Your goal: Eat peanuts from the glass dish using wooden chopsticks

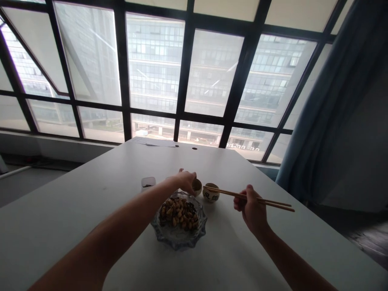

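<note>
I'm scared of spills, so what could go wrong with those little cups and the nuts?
The small cup in the left hand looks tipped, so anything inside might spill. The chopsticks in the right hand have their tips at the other cup, so they might knock it. The left forearm crosses close by the glass bowl, so it could bump the nuts.

Glaring backlight through windows (157, 68), dim foreground tabletop (230, 254).
</note>
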`<state>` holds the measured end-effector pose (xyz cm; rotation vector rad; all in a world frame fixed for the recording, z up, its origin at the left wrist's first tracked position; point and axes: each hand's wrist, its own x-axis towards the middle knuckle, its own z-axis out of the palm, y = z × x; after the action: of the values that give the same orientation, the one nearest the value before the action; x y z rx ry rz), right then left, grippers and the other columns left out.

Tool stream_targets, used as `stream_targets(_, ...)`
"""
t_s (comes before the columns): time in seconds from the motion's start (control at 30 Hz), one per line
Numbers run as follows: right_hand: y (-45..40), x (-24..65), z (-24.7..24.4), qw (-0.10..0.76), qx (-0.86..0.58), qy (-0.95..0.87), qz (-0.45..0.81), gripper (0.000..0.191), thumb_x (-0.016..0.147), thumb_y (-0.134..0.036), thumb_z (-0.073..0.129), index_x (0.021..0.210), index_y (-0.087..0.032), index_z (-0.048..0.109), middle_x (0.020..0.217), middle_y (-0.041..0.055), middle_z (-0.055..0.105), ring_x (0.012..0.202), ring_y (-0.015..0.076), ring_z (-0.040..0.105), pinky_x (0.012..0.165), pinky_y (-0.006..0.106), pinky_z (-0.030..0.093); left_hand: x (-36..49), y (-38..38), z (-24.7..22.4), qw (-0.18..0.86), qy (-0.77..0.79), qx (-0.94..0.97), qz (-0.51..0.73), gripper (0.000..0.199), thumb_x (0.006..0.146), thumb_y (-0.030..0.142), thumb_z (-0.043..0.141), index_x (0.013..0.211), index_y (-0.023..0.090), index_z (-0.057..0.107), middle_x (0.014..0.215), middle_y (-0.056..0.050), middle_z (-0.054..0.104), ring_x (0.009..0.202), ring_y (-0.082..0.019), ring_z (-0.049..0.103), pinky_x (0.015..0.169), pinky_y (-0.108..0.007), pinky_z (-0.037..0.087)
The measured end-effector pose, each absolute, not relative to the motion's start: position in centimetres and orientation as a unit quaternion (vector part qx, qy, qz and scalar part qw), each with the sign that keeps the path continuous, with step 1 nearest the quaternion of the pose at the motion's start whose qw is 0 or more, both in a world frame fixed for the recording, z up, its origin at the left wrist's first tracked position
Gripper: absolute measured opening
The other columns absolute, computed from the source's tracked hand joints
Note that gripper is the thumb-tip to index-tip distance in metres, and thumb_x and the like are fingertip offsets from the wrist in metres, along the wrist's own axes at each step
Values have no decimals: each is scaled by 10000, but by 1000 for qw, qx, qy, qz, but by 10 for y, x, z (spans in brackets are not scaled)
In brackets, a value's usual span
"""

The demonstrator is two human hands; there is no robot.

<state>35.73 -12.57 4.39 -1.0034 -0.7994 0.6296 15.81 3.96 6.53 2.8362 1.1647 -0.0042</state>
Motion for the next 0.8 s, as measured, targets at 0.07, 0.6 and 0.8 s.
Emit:
stream_targets(0.07,-127,355,43,756,-468,-379,256,524,768,-686,666,671,-190,527,442,-6,600,337,132,536,332,228,408,156,35,64,13,348,937,22,775,604,529,763,1254,178,528,1164,-136,696,1132,-316,616,1153,-521,213)
stream_targets(0.6,-128,338,25,619,-485,-609,105,443,952,-578,498,748,-200,609,602,38,670,537,167,638,532,278,522,152,45,53,11,298,953,55,750,613,625,745,1250,268,573,1139,-78,710,1159,-304,601,1147,-521,196)
stream_targets(0.8,-148,333,72,552,-486,-608,298,606,861,-736,491,589,-198,553,385,-3,539,319,115,490,339,219,379,150,47,56,14,336,941,36,827,682,674,691,1342,202,533,1234,-150,682,1200,-329,589,1153,-535,197)
